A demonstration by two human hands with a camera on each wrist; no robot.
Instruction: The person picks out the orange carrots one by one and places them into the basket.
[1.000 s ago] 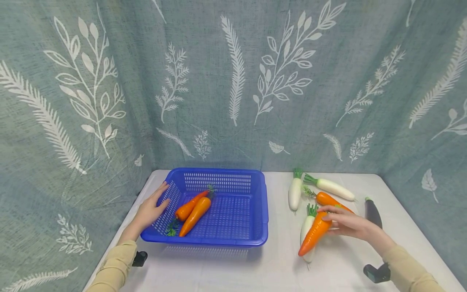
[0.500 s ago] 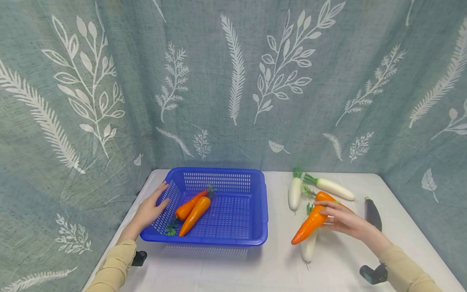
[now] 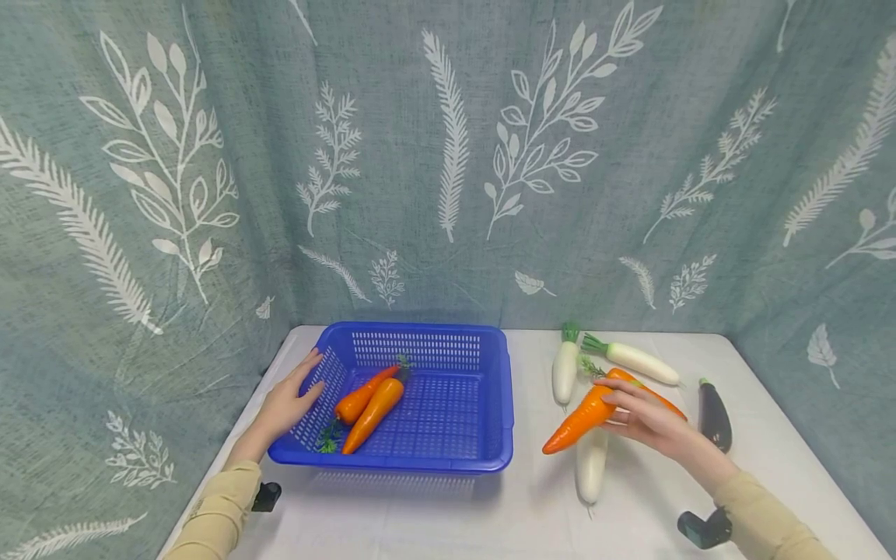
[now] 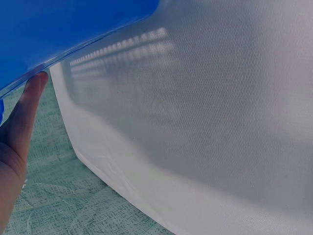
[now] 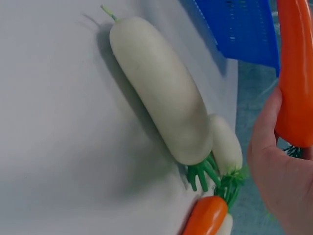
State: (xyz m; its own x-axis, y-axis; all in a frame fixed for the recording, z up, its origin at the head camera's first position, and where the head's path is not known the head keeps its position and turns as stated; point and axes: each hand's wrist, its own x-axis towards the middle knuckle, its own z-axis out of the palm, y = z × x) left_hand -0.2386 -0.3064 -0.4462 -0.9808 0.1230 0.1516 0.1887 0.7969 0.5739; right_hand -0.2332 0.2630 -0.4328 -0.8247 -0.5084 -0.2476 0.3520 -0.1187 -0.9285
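On the right half of the white, cloth-covered desk (image 3: pixel 532 517), the person's right grip (image 3: pixel 642 418) is grasping a big, glossy orange carrot (image 3: pixel 579 424) by its thick end. This carrot is hanging above a smooth white radish (image 3: pixel 592 470), and its narrow tip is pointing toward the blue plastic mesh basket (image 3: pixel 388 466), outside its right wall. The left grip (image 3: pixel 285 402) is holding nothing that I can see: its fingers are lying straightened against the basket's left rim.

What may go wrong first, I think, is slipping. The fingers are holding only the thick end, the skin is shining and looks slick, and the long tip is sticking out without support, so the carrot could be turning downward by its own weight. Low carrying could be a second trouble: the tip could be knocking the basket's right wall, or brushing the radish and rolling it. How high the carrot is hanging, I cannot judge fairly from these angles. Behind the right grip, another orange carrot (image 3: pixel 619 374) is lying very near, so a careless wrist could be pushing it. Finally, since the left fingers are not curling round the rim, the basket could be sliding if something is bumping it.
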